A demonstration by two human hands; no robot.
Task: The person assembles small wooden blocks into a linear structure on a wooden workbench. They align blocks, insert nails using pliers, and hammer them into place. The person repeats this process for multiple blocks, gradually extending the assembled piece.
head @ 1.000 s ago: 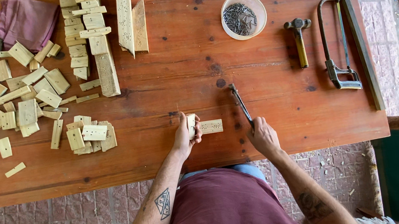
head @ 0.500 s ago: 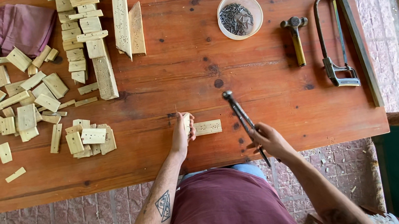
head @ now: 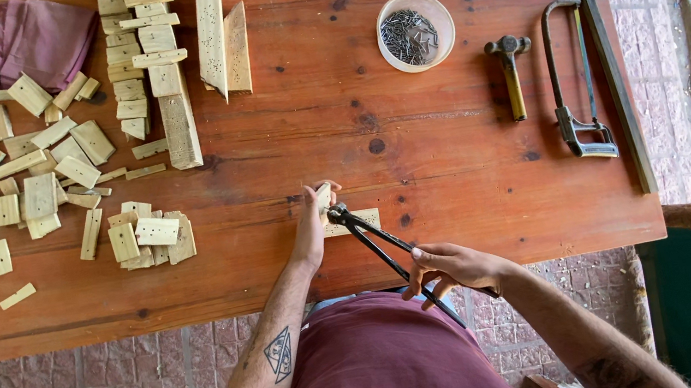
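My left hand (head: 313,225) presses a small pale wood block (head: 325,197) upright against the red-brown table (head: 458,194), close to its near edge. A second flat wood block (head: 363,219) lies just right of it. My right hand (head: 451,266) grips the handles of black pincers (head: 382,244). The pincers' jaws reach up-left and meet the block held by my left hand.
Many cut wood blocks (head: 62,176) lie scattered at the left, with stacked strips (head: 145,59) and two long boards (head: 213,29) behind. A purple cloth (head: 43,34), a bowl of nails (head: 415,31), a hammer (head: 511,73) and a hacksaw (head: 574,81) are on the table.
My right hand has slid back toward my body along the pincers' handles, and the jaws have swung left onto the block under my left hand.
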